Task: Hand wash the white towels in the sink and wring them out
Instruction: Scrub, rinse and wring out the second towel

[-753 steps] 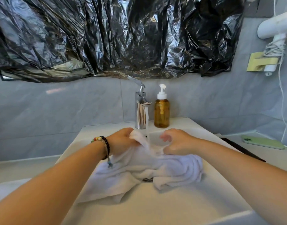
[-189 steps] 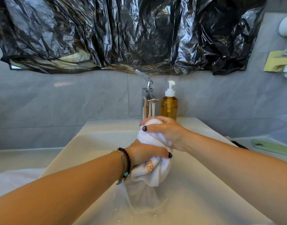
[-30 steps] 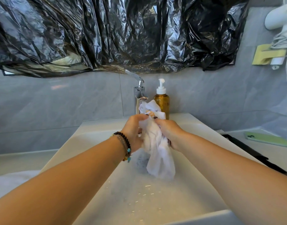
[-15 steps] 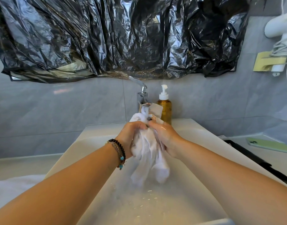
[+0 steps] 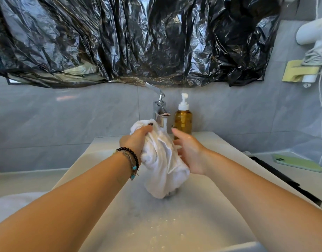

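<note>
left hand (image 5: 136,140) clamps a bunched towel (image 5: 162,164) above the sink (image 5: 102,179); right hand (image 5: 189,151), fingers apart, touches its right edge near the tap (image 5: 161,108).

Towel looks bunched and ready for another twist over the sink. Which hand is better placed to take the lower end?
Right, probably. The left hand already grips the top of the white towel, while the right hand is open beside the hanging part, above the sink.
</note>
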The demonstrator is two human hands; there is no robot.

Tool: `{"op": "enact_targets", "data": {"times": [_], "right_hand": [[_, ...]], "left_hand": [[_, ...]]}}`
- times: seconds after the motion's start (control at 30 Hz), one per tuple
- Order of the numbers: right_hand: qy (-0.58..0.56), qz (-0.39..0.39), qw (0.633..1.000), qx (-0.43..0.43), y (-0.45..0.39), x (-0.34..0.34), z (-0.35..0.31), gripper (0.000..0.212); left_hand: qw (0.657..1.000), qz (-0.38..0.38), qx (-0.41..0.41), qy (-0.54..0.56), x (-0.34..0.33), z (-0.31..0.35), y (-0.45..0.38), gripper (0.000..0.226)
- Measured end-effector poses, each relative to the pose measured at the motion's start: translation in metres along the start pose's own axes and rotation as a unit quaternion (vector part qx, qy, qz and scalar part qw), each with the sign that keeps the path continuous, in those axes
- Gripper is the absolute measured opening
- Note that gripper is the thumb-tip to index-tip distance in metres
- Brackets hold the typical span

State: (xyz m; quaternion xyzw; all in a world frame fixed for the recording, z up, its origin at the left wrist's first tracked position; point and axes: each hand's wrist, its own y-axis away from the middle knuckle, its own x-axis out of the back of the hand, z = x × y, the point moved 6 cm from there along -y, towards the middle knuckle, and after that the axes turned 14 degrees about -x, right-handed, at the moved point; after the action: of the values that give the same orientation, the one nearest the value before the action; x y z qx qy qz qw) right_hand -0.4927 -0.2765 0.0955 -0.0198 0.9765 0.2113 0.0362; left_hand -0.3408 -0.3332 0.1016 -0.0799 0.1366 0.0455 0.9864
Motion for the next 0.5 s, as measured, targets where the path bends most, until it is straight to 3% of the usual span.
{"op": "enact_targets", "data": {"times": [0.1, 0.17, 0.27, 0.4, 0.5], "right_hand": [[0.055, -0.070, 0.996, -0.001, -0.008, -0.024, 0.009, 0.043], [0.076, -0.024, 0.997, 0.006, -0.012, -0.018, 0.009, 0.050], [0.082, 0.110, 0.990, 0.033, -0.014, 0.002, 0.003, 0.063], [-0.005, 0.225, 0.972, 0.071, -0.004, 0.017, 0.000, 0.045], [-0.017, 0.225, 0.965, 0.135, 0.004, 0.010, -0.009, 0.027]], "left_hand": [[0.999, 0.030, -0.021, -0.016, 0.006, 0.007, -0.002, 0.061], [0.999, 0.048, -0.021, 0.001, 0.010, 0.012, -0.004, 0.070], [0.998, 0.047, -0.014, 0.025, 0.013, 0.017, -0.008, 0.083], [0.997, -0.064, 0.046, 0.014, 0.006, 0.004, -0.016, 0.106], [0.986, -0.151, 0.063, 0.013, -0.013, 0.006, 0.009, 0.072]]}}
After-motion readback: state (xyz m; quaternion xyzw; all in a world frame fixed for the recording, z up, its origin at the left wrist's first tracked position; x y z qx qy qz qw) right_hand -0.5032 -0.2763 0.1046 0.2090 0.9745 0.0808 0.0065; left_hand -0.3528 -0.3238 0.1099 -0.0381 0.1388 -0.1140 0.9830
